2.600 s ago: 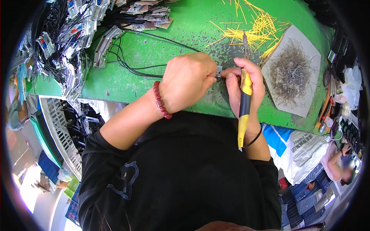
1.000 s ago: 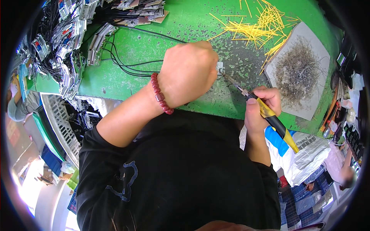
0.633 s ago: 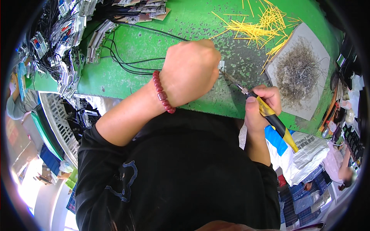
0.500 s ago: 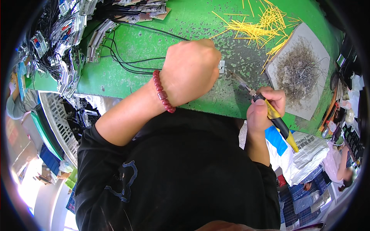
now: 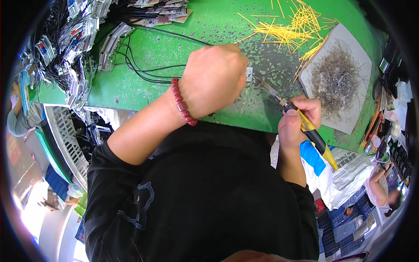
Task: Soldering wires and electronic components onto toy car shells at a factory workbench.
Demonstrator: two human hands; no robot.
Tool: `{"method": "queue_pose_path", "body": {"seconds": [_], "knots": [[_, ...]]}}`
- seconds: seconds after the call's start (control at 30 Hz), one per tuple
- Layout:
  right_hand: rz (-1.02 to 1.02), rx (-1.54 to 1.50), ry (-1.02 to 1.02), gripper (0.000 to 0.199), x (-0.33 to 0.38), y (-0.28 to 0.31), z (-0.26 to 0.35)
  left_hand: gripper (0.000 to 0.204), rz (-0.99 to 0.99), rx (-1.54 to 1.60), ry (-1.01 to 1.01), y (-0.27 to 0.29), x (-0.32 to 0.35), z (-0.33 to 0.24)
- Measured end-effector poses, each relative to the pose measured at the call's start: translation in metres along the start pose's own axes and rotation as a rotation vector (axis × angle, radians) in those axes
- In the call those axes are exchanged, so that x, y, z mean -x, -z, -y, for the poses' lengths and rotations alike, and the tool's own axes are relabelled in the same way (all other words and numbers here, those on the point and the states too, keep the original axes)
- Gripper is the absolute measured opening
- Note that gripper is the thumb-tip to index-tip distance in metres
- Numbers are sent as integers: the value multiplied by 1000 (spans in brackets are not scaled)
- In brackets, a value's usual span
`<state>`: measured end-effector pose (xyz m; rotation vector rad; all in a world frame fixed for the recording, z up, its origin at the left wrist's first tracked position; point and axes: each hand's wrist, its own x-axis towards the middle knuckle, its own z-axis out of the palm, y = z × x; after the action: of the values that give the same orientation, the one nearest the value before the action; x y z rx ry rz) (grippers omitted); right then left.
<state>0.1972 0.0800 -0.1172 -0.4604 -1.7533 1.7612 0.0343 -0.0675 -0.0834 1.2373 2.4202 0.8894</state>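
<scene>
My left hand (image 5: 214, 78), with a dark red bead bracelet (image 5: 182, 106) on its wrist, is closed over the green table, its back upward. A small silver metal piece (image 5: 249, 74) sticks out past its knuckles; black cables (image 5: 150, 79) run in beneath the hand from the left. Its fingertips are hidden. In my right hand (image 5: 293, 126) is a soldering iron (image 5: 312, 133) with a yellow and black handle, gripped between thumb and fingers. The iron's tip points up and left, close to the metal piece, with a small gap between them.
Beside my right hand lies a grey slab (image 5: 362, 94) covered with dark wire scraps. Thin yellow sticks (image 5: 290, 30) are strewn behind it. Bundled metal parts with black cables (image 5: 83, 39) crowd the left side. Another person (image 5: 379, 187) is at the far right.
My hands, the soldering iron and the metal piece keep nearly the same positions to one another; the view shifts slightly. The person at the far right has moved an arm.
</scene>
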Motion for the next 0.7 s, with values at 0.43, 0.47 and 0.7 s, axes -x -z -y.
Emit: {"method": "queue_pose_path", "body": {"seconds": [0.43,0.47,0.7], "knots": [[-9,9,-22,36,-1,-1,2,8,50,33,-61,4,-3,5],[-7,23,-37,36,-1,0,2,8,56,40,-58,4,-4,4],[49,17,-40,32,-2,-1,3,9,89,32,-35,5,-7,3]]}}
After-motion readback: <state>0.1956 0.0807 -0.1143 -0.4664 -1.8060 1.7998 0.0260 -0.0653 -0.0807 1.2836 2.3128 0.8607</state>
